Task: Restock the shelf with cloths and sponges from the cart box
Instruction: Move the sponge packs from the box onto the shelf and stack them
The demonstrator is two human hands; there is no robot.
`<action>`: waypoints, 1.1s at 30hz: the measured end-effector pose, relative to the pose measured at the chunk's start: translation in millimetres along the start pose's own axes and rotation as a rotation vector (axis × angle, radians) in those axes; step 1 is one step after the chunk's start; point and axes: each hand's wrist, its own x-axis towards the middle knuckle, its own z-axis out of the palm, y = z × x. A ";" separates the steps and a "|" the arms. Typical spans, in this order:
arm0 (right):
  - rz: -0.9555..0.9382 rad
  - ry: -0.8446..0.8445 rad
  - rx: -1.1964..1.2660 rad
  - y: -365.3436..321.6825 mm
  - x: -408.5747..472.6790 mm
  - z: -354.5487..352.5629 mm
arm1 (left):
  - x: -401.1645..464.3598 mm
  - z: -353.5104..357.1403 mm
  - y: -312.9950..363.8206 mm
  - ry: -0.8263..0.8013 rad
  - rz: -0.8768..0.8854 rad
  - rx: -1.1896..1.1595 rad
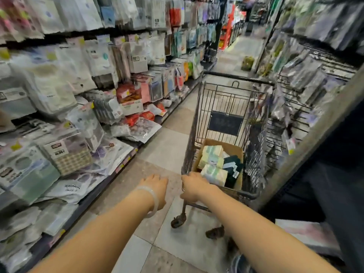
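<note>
The right hand (192,186) grips the near rim of the cart (226,115). The left hand (155,187) (bangle at the wrist) hangs loosely spread, empty, beside it. The box (232,150) of cloth packs (211,157) occupies the cart's near end.

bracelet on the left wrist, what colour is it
Pale, milky white translucent bangle, seen best in the head view.

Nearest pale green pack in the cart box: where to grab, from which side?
Grip the nearest pale green pack across its two long sides, coming from above. The box walls and cart wire block side approaches, dark packs crowd its right, and its top is exposed.
</note>
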 end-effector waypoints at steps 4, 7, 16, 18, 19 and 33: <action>0.126 0.021 0.104 8.9 45.0 -17.6 | 54.1 -37.4 -24.7 0.030 0.116 0.043; 0.203 0.022 0.180 19.4 59.4 -22.7 | 94.2 -56.7 -33.0 0.030 0.184 0.027; 0.459 -0.064 0.276 106.0 67.9 -3.2 | 175.9 -56.8 13.4 -0.059 0.428 0.015; 0.502 -0.077 0.285 125.9 79.7 1.6 | 193.4 -56.1 23.3 -0.081 0.461 0.015; 0.516 -0.088 0.292 135.9 88.0 4.8 | 203.4 -54.9 28.1 -0.099 0.466 0.023; 0.352 -0.161 0.326 270.7 234.5 52.9 | 361.6 -29.1 105.2 -0.397 0.321 -0.182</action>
